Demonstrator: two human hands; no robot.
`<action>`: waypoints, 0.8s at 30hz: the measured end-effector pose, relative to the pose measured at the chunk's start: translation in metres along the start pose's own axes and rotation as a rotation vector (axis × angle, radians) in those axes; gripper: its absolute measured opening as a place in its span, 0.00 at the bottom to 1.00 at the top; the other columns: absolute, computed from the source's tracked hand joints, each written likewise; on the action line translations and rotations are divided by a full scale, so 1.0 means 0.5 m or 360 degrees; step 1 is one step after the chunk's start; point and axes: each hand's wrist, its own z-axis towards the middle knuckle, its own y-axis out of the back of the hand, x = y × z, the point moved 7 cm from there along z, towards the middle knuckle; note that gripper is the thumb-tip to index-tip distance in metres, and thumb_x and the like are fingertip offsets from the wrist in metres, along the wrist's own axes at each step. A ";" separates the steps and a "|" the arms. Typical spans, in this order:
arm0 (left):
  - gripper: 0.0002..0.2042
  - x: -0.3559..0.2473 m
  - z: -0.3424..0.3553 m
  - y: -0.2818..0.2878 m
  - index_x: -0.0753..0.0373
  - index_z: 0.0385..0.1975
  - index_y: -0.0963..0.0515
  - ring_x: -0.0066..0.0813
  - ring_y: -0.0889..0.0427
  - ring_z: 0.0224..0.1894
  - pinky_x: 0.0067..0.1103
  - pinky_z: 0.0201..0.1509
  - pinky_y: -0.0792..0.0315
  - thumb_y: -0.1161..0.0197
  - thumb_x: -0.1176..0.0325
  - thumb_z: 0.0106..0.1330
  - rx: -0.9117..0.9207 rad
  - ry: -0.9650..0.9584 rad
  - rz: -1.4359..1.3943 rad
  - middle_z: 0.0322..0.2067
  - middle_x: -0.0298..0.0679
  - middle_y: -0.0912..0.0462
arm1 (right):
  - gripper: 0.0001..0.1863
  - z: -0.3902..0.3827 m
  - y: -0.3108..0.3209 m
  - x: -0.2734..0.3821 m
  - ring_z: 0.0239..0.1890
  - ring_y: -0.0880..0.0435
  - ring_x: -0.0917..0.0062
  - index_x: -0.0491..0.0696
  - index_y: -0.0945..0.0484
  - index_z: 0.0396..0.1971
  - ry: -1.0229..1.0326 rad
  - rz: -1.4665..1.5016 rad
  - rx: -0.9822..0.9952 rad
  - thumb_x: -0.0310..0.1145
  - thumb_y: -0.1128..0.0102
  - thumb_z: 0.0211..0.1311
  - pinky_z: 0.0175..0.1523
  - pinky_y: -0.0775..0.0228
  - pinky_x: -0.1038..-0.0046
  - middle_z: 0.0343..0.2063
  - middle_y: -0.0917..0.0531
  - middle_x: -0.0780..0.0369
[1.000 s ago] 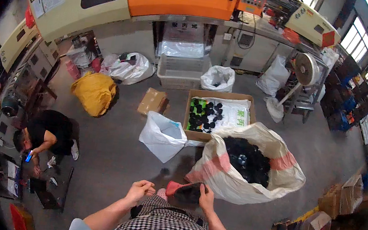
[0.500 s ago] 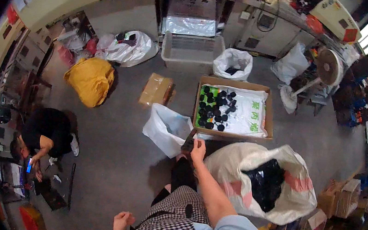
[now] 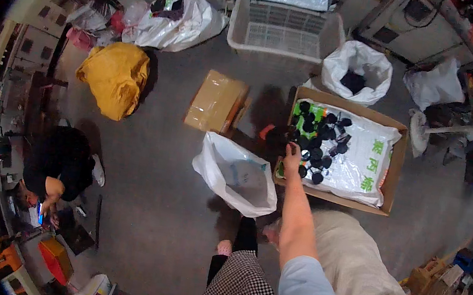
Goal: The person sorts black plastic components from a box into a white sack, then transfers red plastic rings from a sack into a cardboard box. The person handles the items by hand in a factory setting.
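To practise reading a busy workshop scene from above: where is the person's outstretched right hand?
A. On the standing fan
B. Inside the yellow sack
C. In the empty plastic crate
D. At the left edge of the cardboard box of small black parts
D: the right hand reaches to the near left edge of the cardboard box, among the small black parts on its white liner.

Two cardboard boxes [image 3: 216, 102], one plastic crate [image 3: 285, 30], one yellow bag [image 3: 115, 77].
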 end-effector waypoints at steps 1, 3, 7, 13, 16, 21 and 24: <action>0.13 -0.032 0.028 -0.004 0.67 0.31 0.25 0.24 0.24 0.25 0.20 0.30 0.29 0.48 0.63 0.62 0.0104 -0.0037 0.0022 0.23 0.39 0.22 | 0.10 0.088 0.085 -0.083 0.35 0.30 0.78 0.54 0.31 0.41 0.0117 -0.0306 -0.0095 0.34 0.50 0.59 0.30 0.31 0.73 0.35 0.27 0.68; 0.13 -0.084 0.072 -0.009 0.67 0.33 0.25 0.24 0.24 0.25 0.20 0.31 0.29 0.48 0.62 0.62 0.0259 -0.0088 0.0070 0.23 0.39 0.22 | 0.12 0.183 0.222 -0.219 0.33 0.27 0.75 0.51 0.32 0.42 0.0128 -0.0653 -0.0392 0.31 0.50 0.57 0.26 0.29 0.69 0.35 0.26 0.63; 0.12 -0.100 0.067 -0.049 0.67 0.34 0.26 0.23 0.23 0.26 0.19 0.31 0.29 0.48 0.63 0.62 0.0223 -0.0009 -0.0057 0.23 0.39 0.22 | 0.16 0.183 0.214 -0.268 0.34 0.25 0.70 0.48 0.35 0.45 0.0108 -0.0746 -0.0409 0.31 0.47 0.55 0.29 0.28 0.67 0.37 0.26 0.60; 0.11 -0.120 0.067 -0.064 0.68 0.35 0.26 0.24 0.23 0.27 0.19 0.31 0.29 0.47 0.65 0.62 0.0133 0.0010 0.0012 0.25 0.38 0.23 | 0.23 0.098 0.121 -0.088 0.44 0.31 0.52 0.53 0.38 0.51 0.0140 -0.1622 -0.0668 0.33 0.47 0.53 0.47 0.37 0.58 0.50 0.38 0.48; 0.11 -0.127 0.081 -0.065 0.68 0.35 0.27 0.24 0.23 0.28 0.19 0.31 0.29 0.47 0.66 0.62 0.0130 -0.0097 0.0029 0.26 0.39 0.23 | 0.26 0.074 0.038 -0.025 0.51 0.38 0.49 0.57 0.39 0.54 0.0463 -0.1806 -0.0234 0.33 0.47 0.53 0.51 0.39 0.59 0.54 0.43 0.46; 0.11 -0.183 0.058 -0.083 0.67 0.37 0.27 0.25 0.23 0.29 0.20 0.32 0.29 0.48 0.64 0.62 0.0190 -0.0132 -0.0191 0.29 0.38 0.23 | 0.27 0.056 -0.034 -0.073 0.60 0.52 0.47 0.62 0.40 0.55 0.0159 -0.2191 0.0397 0.34 0.47 0.52 0.56 0.42 0.58 0.61 0.61 0.48; 0.12 -0.083 0.065 -0.057 0.66 0.37 0.27 0.25 0.23 0.30 0.20 0.32 0.29 0.47 0.63 0.62 0.0006 0.0144 -0.0001 0.30 0.38 0.23 | 0.28 0.029 -0.065 -0.054 0.60 0.53 0.47 0.62 0.41 0.55 0.0097 -0.2265 0.0382 0.33 0.47 0.51 0.56 0.42 0.56 0.61 0.62 0.49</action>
